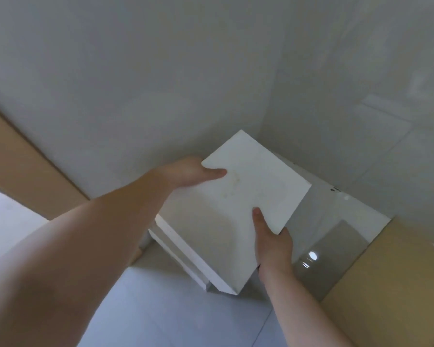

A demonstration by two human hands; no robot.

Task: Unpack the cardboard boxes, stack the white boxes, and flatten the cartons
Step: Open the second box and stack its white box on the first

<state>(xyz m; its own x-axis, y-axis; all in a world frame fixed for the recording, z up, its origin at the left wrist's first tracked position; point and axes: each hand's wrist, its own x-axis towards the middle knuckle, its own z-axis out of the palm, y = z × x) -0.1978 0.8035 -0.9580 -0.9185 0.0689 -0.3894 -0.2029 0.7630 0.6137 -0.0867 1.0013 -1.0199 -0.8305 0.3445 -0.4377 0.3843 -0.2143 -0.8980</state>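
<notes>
Pale plaster walls (161,71) meet in a corner at the middle of the view, matte and faintly mottled, and the floor (161,316) below is laid in large smooth grey-white tiles with thin joints. Against the left wall leans a flat brown cardboard sheet (18,171), its edge running diagonally down toward the corner. At lower right a cardboard carton (386,284) of the same dull brown stands close beside the stack, with a glossy grey tile (333,256) between them that throws back a bright spot of light. A small dark scuff (335,189) marks the right wall near its base.

In the corner stand the white boxes (178,251), square-edged and stacked, their near sides showing as stepped white ledges. Above them the top white box (248,196) is held tilted, its broad smooth face turned up with a faint yellowish stain on it; whether it touches the stack underneath cannot be told. The left hand (193,171) grips its far left edge, thumb laid across the top face. The right hand (273,241) clasps the near right corner, thumb pressed flat on the face, fingers hidden under the edge.
</notes>
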